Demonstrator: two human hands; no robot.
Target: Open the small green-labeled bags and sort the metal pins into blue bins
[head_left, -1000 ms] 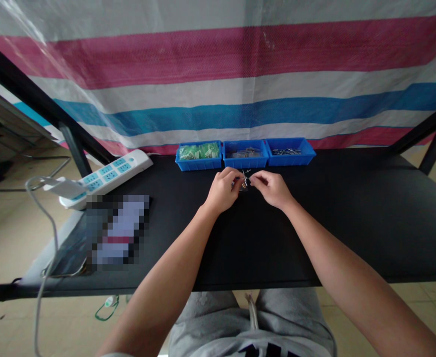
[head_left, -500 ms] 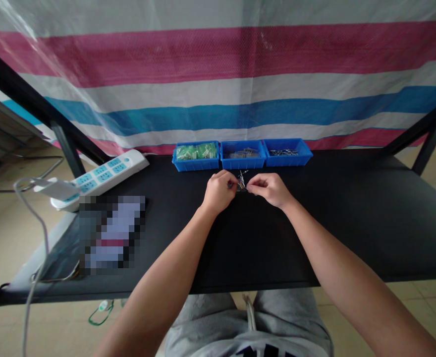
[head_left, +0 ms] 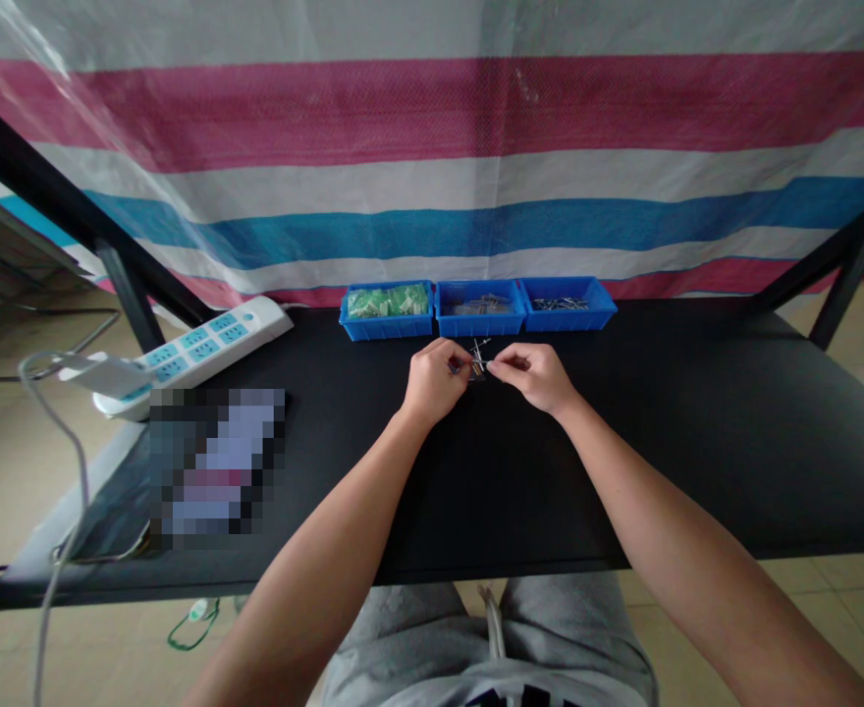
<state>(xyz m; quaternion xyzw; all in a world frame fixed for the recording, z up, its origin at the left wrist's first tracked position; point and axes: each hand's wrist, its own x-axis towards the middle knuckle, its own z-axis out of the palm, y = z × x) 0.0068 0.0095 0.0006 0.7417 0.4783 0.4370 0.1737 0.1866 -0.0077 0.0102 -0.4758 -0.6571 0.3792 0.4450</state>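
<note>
While both hands meet mid-table, left hand (head_left: 436,378) and right hand (head_left: 531,374) pinch a small metal part (head_left: 478,359) between their fingertips, just in front of the middle bin (head_left: 480,307). Three blue bins sit along the back edge: green bin (head_left: 386,310), middle, right bin (head_left: 567,302). Bare black table (head_left: 697,442) runs wide right of the hands. Power strip (head_left: 196,353) overhangs the left edge.

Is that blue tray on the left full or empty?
Full: the left blue tray is heaped to its rim with small green parts.
</note>
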